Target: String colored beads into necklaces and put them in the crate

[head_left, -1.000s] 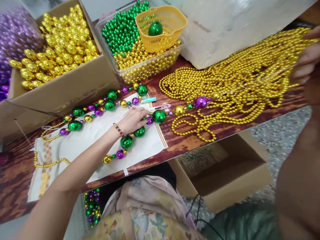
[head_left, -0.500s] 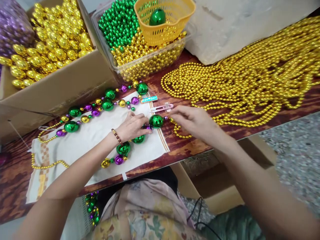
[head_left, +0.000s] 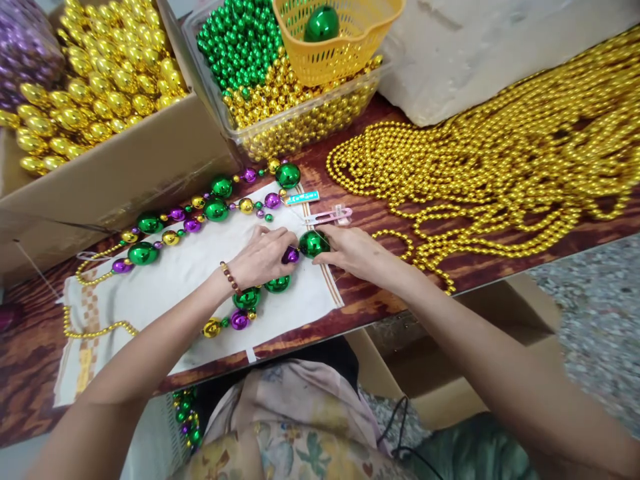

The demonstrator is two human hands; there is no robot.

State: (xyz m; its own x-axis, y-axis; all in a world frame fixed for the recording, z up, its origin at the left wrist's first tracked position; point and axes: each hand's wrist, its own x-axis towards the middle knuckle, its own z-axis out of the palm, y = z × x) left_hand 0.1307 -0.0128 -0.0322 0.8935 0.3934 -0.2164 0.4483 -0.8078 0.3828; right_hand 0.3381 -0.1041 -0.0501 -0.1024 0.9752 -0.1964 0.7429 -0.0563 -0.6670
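Note:
A strand of large green, purple and gold beads loops across a white cloth on the wooden table. My left hand pinches the strand beside a purple bead. My right hand is closed on the strand just right of a big green bead, which sits between both hands. Pink clippers lie just beyond the hands.
A heap of gold bead strings covers the table's right side. At the back stand a cardboard box of gold beads, a clear tub of green and gold beads and a yellow basket. An open carton sits below the table.
My right hand came down from the far right, drawing the strand's thread end in, and now grips the strand beside the big green bead. My left hand has stayed in place.

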